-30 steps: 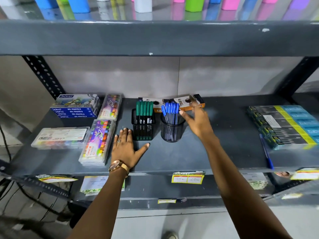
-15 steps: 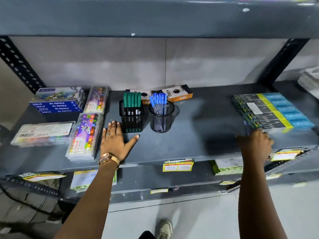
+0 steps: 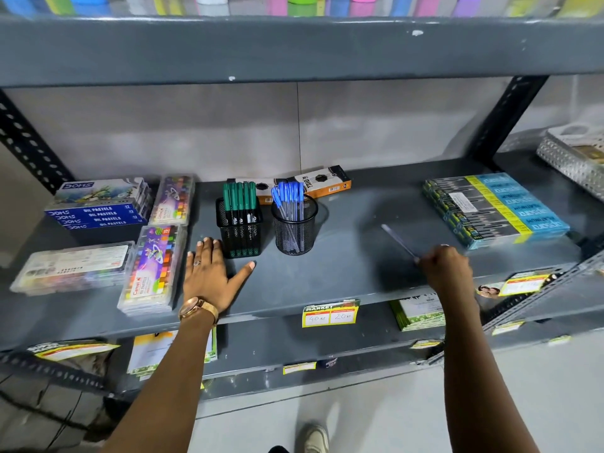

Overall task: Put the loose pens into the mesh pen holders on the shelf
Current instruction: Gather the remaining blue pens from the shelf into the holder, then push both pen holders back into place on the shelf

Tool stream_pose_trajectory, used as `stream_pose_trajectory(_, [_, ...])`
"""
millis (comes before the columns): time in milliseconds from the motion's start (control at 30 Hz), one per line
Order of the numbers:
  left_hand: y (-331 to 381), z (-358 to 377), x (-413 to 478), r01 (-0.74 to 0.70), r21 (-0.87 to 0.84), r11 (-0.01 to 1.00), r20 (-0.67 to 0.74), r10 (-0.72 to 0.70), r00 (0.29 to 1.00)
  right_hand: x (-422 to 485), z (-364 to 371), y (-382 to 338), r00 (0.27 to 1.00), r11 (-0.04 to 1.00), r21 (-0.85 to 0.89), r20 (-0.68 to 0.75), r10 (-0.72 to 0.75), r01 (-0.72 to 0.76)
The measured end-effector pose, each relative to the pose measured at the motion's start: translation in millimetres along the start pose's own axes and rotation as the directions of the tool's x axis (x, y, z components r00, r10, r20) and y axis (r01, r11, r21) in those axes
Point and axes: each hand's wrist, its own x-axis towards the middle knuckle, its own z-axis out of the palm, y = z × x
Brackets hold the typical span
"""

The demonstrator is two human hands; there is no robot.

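blurred pen (image 3: 399,240) now in right hand (image 3: 447,269)

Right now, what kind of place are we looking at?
Most likely a stationery shop. The grey metal shelf carries handwritten price tags on its front edge, stacked oil pastel boxes, and mesh pen holders filled with pens.

Oil pastel boxes (image 3: 98,207), crayon cases (image 3: 153,266), pencil packs (image 3: 496,207), price tag (image 3: 330,313)

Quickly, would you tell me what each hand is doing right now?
Left hand: open, flat on the shelf, holding nothing.
Right hand: closed on a pen.
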Motion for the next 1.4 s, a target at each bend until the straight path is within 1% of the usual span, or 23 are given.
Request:
stream_pose_trajectory(33, [-0.1,-0.3,-0.2,-0.003,-0.001,1.0,0.006,0.003,1.0,-1.4,-2.3,-10.3,0.998,0.997,0.026,0.007,-0.067,0.067])
stream_pose_trajectory(67, [-0.2,-0.8,-0.1,-0.006,-0.006,1.0,0.009,0.006,1.0,-3.1,-5.4,-20.9,0.987,0.984,0.087,-0.021,-0.156,0.158])
stream_pose_trajectory(100, [0.0,-1.2,-0.3,-0.011,-0.012,1.0,0.01,0.012,1.0,-5.7,-8.5,-30.8,0.968,0.949,0.195,-0.068,-0.24,0.249])
stream_pose_trajectory(133, [0.3,-1.6,-0.8,-0.015,-0.018,1.0,0.01,0.015,1.0,-9.8,-12.4,-41.1,0.949,0.886,0.341,-0.121,-0.29,0.314])
stream_pose_trajectory(167, [0.7,-1.7,-1.4,-0.017,-0.023,1.0,0.008,0.017,1.0,-14.4,-16.9,-50.6,0.936,0.798,0.49,-0.163,-0.311,0.35])
stream_pose_trajectory(233, [1.2,-2.1,-2.2,-0.013,-0.021,1.0,0.005,0.013,1.0,-20.3,-25.2,-69.4,0.929,0.592,0.724,-0.198,-0.312,0.354])
stream_pose_trajectory(300, [1.4,-2.0,-2.0,-0.008,-0.006,1.0,0.005,0.008,1.0,-21.5,-32.0,-89.7,0.927,0.424,0.841,-0.213,-0.309,0.335])
stream_pose_trajectory(367, [1.5,-2.0,-1.7,-0.007,0.01,1.0,0.01,0.007,1.0,-20.2,-37.7,-110.3,0.921,0.313,0.892,-0.225,-0.318,0.326])
stream_pose_trajectory(400, [1.9,-1.7,-1.6,-0.004,0.015,1.0,0.01,0.004,1.0,-18.3,-39.5,-119.3,0.917,0.275,0.905,-0.23,-0.326,0.325])
stream_pose_trajectory(433, [1.9,-1.8,-1.5,0.0,0.017,1.0,0.007,0.0,1.0,-15.6,-40.2,-128.1,0.915,0.264,0.908,-0.231,-0.332,0.325])
stream_pose_trajectory(533, [2.8,-2.0,-1.4,0.006,0.015,1.0,0.002,-0.006,1.0,-6.0,-40.8,-151.6,0.907,0.264,0.906,-0.228,-0.355,0.331])
stream_pose_trajectory(600, [3.1,-2.3,-2.0,0.007,0.015,1.0,-0.001,-0.007,1.0,-0.1,-36.3,-164.7,0.886,0.307,0.871,-0.253,-0.389,0.383])
stream_pose_trajectory(667, [3.6,-3.1,-2.3,0.007,0.01,1.0,-0.006,-0.007,1.0,5.0,-27.4,-175.7,0.862,0.424,0.777,-0.288,-0.417,0.465])
stream_pose_trajectory(700, [3.5,-3.4,-2.5,0.007,0.008,1.0,-0.006,-0.007,1.0,7.1,-20.8,-180.4,0.858,0.47,0.745,-0.272,-0.435,0.474])
stream_pose_trajectory(800, [4.6,-3.4,-2.8,0.007,-0.002,1.0,-0.017,-0.007,1.0,15.2,9.3,-186.5,0.87,0.586,0.683,-0.155,-0.468,0.437])
stream_pose_trajectory(867, [4.7,-3.4,-3.0,0.008,-0.017,1.0,-0.029,-0.009,1.0,17.5,30.9,-186.7,0.869,0.69,0.564,-0.11,-0.483,0.454])
stream_pose_trajectory(900, [5.0,-3.5,-3.1,0.007,-0.021,1.0,-0.032,-0.008,0.999,16.7,40.2,-186.1,0.862,0.726,0.495,-0.103,-0.497,0.478])
stream_pose_trajectory(933, [4.7,-4.0,-3.5,0.008,-0.023,1.0,-0.032,-0.008,0.999,15.0,48.9,-186.6,0.849,0.737,0.453,-0.095,-0.52,0.502])
stream_pose_trajectory(1033, [5.5,-4.4,-3.1,0.011,-0.034,0.999,-0.033,-0.012,0.999,5.0,62.8,-187.3,0.832,0.743,0.431,-0.033,-0.554,0.512])
stream_pose_trajectory(1133, [5.7,-3.2,-2.8,0.015,-0.033,0.999,-0.031,-0.016,0.999,-2.3,70.1,-184.7,0.822,0.759,0.375,-0.012,-0.57,0.532])
stream_pose_trajectory(1200, [5.1,-2.6,-2.9,0.015,-0.026,1.0,-0.029,-0.015,0.999,-8.4,73.4,-180.2,0.799,0.74,0.366,-0.016,-0.602,0.565])
stream_pose_trajectory(1267, [5.1,-2.2,-2.9,0.014,-0.017,1.0,-0.036,-0.014,0.999,-17.1,76.7,-173.6,0.795,0.719,0.408,-0.029,-0.606,0.562])
stream_pose_trajectory(1400, [5.8,-2.3,-1.9,0.016,-0.031,0.999,-0.043,-0.018,0.999,-47.9,90.6,-153.3,0.866,0.682,0.614,-0.006,-0.499,0.398])
